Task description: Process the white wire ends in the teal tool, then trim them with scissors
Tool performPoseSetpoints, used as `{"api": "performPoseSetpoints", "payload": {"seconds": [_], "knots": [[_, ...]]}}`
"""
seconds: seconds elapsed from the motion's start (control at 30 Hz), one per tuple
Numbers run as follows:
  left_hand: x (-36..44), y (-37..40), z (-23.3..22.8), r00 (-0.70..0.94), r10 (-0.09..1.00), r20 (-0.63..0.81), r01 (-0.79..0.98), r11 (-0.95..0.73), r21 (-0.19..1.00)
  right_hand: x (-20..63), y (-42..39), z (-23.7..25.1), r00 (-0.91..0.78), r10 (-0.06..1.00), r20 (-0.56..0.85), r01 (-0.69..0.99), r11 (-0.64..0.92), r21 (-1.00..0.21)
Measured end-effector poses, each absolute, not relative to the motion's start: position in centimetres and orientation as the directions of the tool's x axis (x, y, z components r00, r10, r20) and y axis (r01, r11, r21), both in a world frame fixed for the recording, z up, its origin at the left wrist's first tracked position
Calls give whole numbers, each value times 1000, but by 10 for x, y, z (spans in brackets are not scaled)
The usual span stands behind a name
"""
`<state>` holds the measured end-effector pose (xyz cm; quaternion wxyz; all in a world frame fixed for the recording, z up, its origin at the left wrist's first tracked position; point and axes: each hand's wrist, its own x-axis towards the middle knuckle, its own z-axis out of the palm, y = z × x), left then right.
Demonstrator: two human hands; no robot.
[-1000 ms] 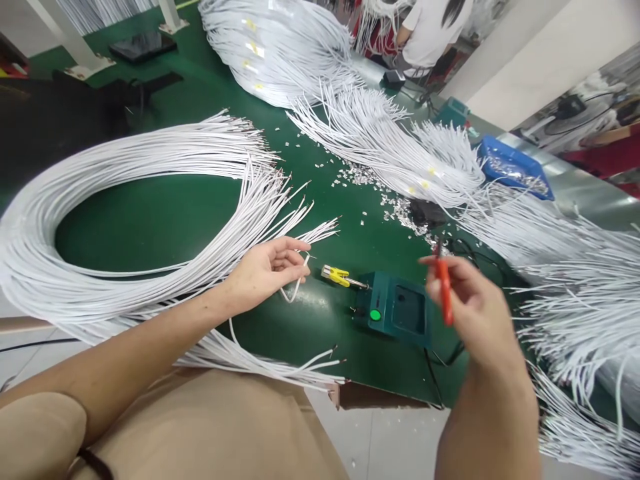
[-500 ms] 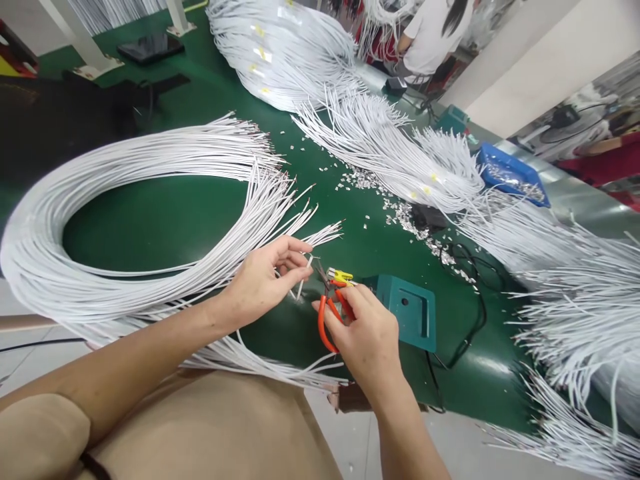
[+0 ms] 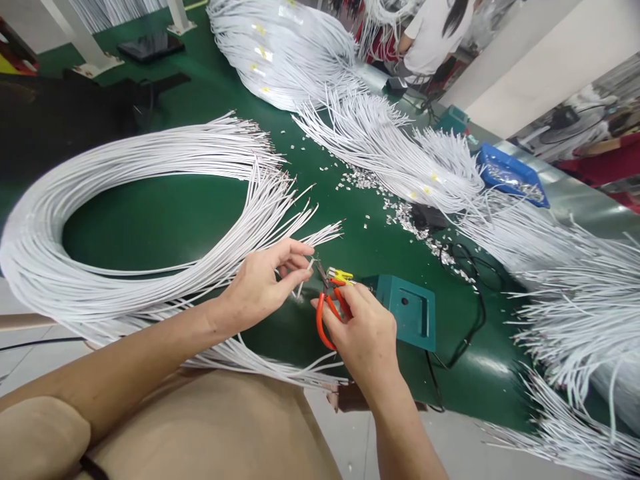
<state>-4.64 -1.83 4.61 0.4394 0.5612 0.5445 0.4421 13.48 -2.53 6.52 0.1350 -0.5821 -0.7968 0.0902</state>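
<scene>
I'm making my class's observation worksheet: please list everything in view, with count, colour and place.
pliers: one, orange-handled, right hand
held wire: at least one, white, left hand
wire coil: one, white, table's left
wire bundles: several, white, back and right
metal bits: many, silver, centre
clip: one, yellow, by pliers
boxes: two, green, centre right and back
tray: one, blue, back right
cables: several, black, right
posts: two, white, back left
slab: one, black, back left
dark object: one, black, left edge
table: one, green, beneath
co-worker: one, white top, far back
pillar: one, pale, back right
floor: one, pale, bottom
distant clutter: too blurred
clothing: uncounted, tan, bottom
forearms: two, bare, bottom
left hand: one, bare, centre
right hand: one, bare, centre
</scene>
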Motion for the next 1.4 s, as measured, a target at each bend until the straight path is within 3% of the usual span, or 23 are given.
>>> {"api": "performPoseSetpoints", "payload": {"seconds": [0.37, 0.8, 0.9, 1.0, 1.1, 1.17, 1.27, 1.33, 1.4], "knots": [[-45, -19, 46, 11, 998, 59, 304, -60, 951, 138, -26, 57, -340, 912, 230, 899, 387, -206], [-42, -18, 46, 13, 1000, 2, 287, -6, 958, 142, -23, 45, -445, 814, 373, 873, 488, -23], [-42, -17, 49, 14, 1000, -17, 272, 12, 962, 146, -21, 52, -427, 810, 401, 863, 498, -85], [-43, -15, 54, 28, 998, -58, 244, 49, 968, 169, -7, 68, -202, 886, 418, 901, 336, -276], [-46, -15, 59, 73, 986, -149, 145, 137, 980, 219, 23, 78, 139, 934, 330, 920, 1, -392], [-50, -16, 59, 122, 966, -230, 79, 221, 972, 261, 44, 74, 258, 957, 135, 928, -206, -310], [-60, -18, 55, 169, 934, -314, 33, 313, 949, 314, 66, 59, 406, 897, -175, 902, -424, -79], [-66, -19, 51, 187, 922, -339, 12, 343, 939, 325, 69, 52, 409, 892, -192, 906, -422, -33], [-68, -20, 50, 218, 908, -357, 8, 364, 931, 311, 63, 56, 336, 941, -33, 934, -337, -115]]}}
